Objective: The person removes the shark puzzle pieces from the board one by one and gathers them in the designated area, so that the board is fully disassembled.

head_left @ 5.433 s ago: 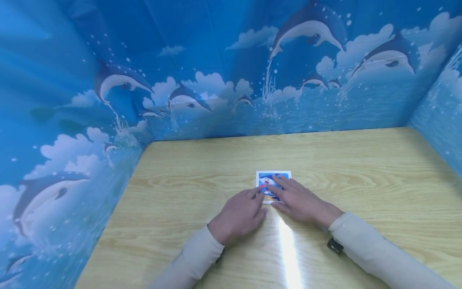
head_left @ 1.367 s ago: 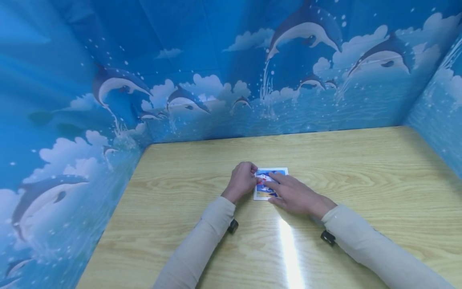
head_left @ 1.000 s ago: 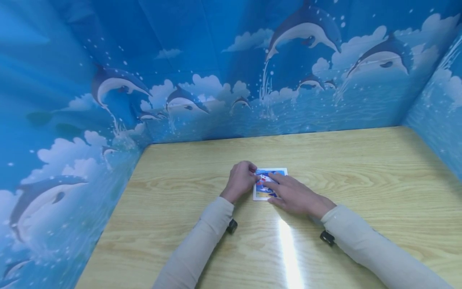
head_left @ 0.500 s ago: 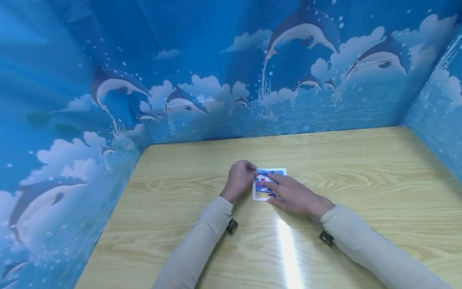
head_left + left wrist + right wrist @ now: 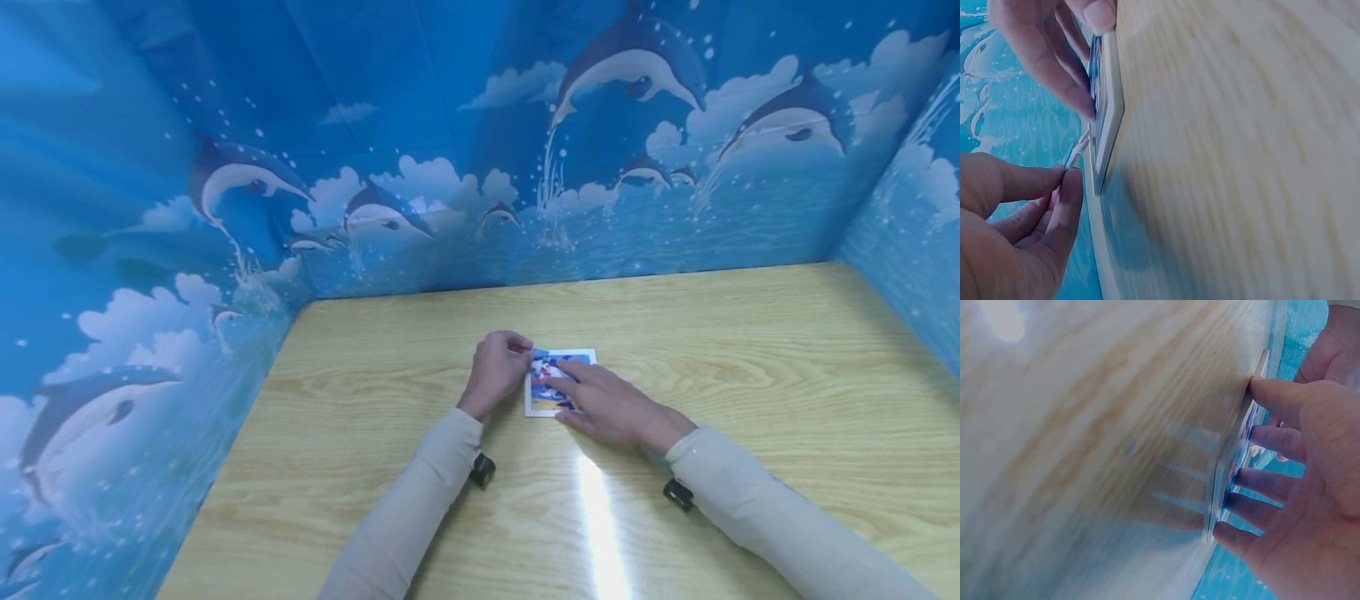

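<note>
A small square picture puzzle with a white frame [image 5: 564, 351] lies on the wooden table, showing a blue, red and sandy printed picture. At its far left corner, my left hand [image 5: 498, 372] pinches a thin puzzle piece [image 5: 1072, 154] between thumb and finger. That piece tilts up at the board's edge in the left wrist view. My right hand [image 5: 617, 405] rests on the puzzle's right part with fingers spread and fairly straight. In the right wrist view its fingertips [image 5: 1244, 477] touch the picture and the frame's side. The hand hides much of the picture's right half.
The wood-grain table [image 5: 735, 358] extends around the puzzle, with a bright light streak [image 5: 602, 525] in front. Blue dolphin-print sheets [image 5: 420, 100] stand behind and at both sides. Dark wrist devices [image 5: 483, 471] sit under the sleeves.
My left hand has moved from the puzzle's near edge to its far left corner and now pinches a piece, tilted up in the last half second. The right hand stays on the puzzle.
</note>
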A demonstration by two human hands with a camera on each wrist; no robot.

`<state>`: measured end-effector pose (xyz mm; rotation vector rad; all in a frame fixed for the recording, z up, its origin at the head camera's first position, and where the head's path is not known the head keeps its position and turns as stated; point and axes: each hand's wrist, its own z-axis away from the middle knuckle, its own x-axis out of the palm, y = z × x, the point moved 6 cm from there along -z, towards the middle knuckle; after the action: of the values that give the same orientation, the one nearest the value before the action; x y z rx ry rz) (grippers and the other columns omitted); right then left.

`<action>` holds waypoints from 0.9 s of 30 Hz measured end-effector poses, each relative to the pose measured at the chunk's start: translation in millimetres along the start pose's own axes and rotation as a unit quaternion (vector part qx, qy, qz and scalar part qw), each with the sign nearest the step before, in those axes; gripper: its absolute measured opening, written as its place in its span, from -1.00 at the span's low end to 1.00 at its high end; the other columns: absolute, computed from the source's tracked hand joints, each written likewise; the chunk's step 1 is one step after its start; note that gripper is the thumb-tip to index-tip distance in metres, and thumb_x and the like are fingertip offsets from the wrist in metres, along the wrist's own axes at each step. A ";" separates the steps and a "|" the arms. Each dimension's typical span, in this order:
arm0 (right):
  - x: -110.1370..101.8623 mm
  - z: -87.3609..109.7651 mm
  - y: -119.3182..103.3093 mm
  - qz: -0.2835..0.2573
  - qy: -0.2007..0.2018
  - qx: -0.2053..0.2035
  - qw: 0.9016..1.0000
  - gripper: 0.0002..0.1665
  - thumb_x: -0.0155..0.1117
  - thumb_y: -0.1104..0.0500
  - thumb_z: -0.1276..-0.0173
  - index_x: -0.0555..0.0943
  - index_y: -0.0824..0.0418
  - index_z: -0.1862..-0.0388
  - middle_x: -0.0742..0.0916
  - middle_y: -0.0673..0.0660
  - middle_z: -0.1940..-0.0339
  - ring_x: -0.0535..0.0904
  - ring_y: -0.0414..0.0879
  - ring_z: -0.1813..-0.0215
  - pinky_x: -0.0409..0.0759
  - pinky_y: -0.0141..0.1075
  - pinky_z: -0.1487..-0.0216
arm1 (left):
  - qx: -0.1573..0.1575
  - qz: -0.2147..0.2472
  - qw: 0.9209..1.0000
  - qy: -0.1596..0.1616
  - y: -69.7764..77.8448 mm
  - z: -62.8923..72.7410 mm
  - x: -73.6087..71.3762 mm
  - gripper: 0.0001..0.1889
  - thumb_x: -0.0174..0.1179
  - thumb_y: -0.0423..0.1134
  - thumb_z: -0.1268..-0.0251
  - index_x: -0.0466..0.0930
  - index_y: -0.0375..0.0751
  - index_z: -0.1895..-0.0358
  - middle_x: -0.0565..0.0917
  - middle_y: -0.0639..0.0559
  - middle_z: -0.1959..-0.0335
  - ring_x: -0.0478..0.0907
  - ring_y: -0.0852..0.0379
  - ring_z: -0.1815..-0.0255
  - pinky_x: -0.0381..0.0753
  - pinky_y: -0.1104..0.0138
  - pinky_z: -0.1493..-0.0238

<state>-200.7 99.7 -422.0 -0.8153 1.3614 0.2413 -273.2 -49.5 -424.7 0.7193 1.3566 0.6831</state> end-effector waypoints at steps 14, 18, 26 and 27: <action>-0.5 0.5 -1.1 0.001 0.000 0.000 1.000 -0.36 0.19 0.03 -0.54 0.38 0.29 -0.48 0.32 0.43 -0.52 0.23 0.36 -0.51 0.21 0.22 -0.46 | -0.025 0.016 0.999 0.031 -30.4 -3.2 -31.4 -0.86 0.36 -0.42 -0.25 0.73 -0.22 0.14 0.73 -0.03 0.27 0.67 0.11 0.27 0.69 0.35 0.23; 0.1 0.7 -0.7 0.001 0.000 -0.001 1.000 -0.36 0.18 0.03 -0.54 0.37 0.29 -0.48 0.32 0.43 -0.53 0.23 0.35 -0.51 0.20 0.22 -0.47 | -0.038 0.015 0.998 0.042 -38.4 -1.9 -42.5 -0.86 0.37 -0.41 -0.25 0.74 -0.23 0.14 0.73 -0.03 0.28 0.67 0.11 0.27 0.69 0.33 0.22; 0.3 1.8 0.0 0.003 -0.002 0.000 1.000 -0.34 0.19 0.04 -0.54 0.36 0.32 -0.49 0.31 0.44 -0.53 0.21 0.36 -0.52 0.18 0.21 -0.48 | -0.036 0.016 0.998 0.058 -51.9 -0.3 -63.6 -0.87 0.37 -0.42 -0.25 0.74 -0.27 0.15 0.74 -0.07 0.30 0.68 0.07 0.28 0.69 0.32 0.25; 0.1 1.9 -0.2 0.002 -0.002 -0.001 1.000 -0.34 0.19 0.04 -0.54 0.36 0.32 -0.48 0.31 0.44 -0.53 0.22 0.36 -0.52 0.18 0.21 -0.48 | -0.037 0.015 0.997 0.059 -53.4 -0.1 -65.9 -0.87 0.37 -0.42 -0.25 0.74 -0.27 0.15 0.74 -0.08 0.29 0.68 0.06 0.28 0.69 0.32 0.25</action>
<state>-199.0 100.7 -422.0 -0.8121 1.3599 0.2473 -278.3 -134.2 -426.8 0.6501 1.4223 0.8066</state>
